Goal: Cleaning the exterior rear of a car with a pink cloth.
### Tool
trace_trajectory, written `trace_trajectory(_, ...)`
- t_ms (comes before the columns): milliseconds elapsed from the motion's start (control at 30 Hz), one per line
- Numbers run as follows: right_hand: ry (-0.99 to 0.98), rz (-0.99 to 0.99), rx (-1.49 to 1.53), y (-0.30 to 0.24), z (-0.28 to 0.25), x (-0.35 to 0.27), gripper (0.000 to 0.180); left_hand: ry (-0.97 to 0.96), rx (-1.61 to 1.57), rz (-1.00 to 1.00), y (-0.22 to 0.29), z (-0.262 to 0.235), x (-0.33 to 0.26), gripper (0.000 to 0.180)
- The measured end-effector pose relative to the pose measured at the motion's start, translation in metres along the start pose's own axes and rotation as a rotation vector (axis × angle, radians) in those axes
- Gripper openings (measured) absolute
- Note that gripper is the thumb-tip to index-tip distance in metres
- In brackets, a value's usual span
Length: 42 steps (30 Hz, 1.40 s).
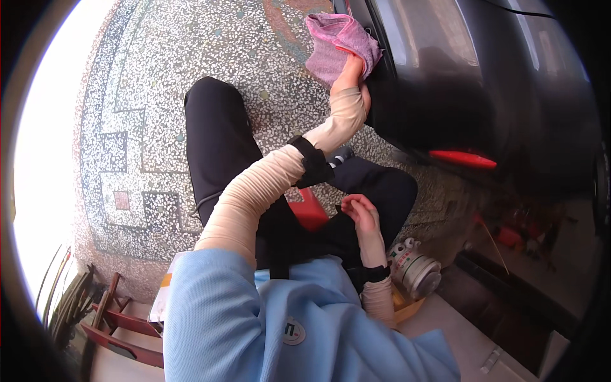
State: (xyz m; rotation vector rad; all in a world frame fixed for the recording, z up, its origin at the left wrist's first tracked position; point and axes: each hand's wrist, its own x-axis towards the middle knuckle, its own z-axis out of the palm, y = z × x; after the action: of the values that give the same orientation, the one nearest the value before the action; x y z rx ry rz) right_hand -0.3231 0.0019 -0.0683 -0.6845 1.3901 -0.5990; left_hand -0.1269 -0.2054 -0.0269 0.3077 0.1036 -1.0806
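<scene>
My left arm, in a beige sleeve, stretches up to a dark glossy car body (439,83). My left hand (351,73) grips a pink cloth (328,51) against the car's edge. Folds of the cloth hide most of its fingers. My right hand (361,213) rests above my right thigh, away from the car. Its fingers are loosely bent, and nothing shows in them. A long red reflector (463,158) is set low in the dark car body.
Under me is a red stool (309,209), partly hidden by my legs. A white round container (415,268) stands beside my right forearm. Patterned terrazzo floor (153,127) spreads out on the left. Dark red wooden furniture (121,334) stands at the lower left.
</scene>
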Motion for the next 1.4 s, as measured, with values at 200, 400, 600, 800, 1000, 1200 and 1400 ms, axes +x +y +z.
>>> trace_trajectory(200,-0.026,-0.014,0.025,0.003,-0.003,0.002,0.014,-0.297,1.314,0.55,-0.008,-0.035,-0.05,0.037)
trace_trajectory(400,-0.003,-0.001,0.047,0.004,-0.005,0.0,0.015,-0.558,1.667,0.589,-0.037,-0.111,-0.058,0.031)
trace_trajectory(600,0.006,-0.026,0.06,0.003,-0.004,0.0,0.014,-0.638,1.84,0.542,-0.048,-0.135,-0.071,0.026)
trace_trajectory(800,0.001,-0.024,0.108,0.006,-0.009,0.001,0.014,-0.578,1.785,0.225,-0.057,-0.138,-0.083,0.023)
trace_trajectory(1000,-0.002,-0.018,0.051,0.007,-0.008,-0.001,0.015,-0.267,1.456,-0.631,-0.062,-0.169,-0.056,0.025)
trace_trajectory(1200,-0.022,-0.04,0.059,0.012,-0.012,-0.002,0.016,-0.278,1.407,-0.599,-0.051,-0.157,-0.028,0.051)
trace_trajectory(1400,-0.017,-0.028,0.056,0.01,-0.014,-0.004,0.016,0.073,0.817,-0.426,-0.051,-0.143,0.012,0.034)
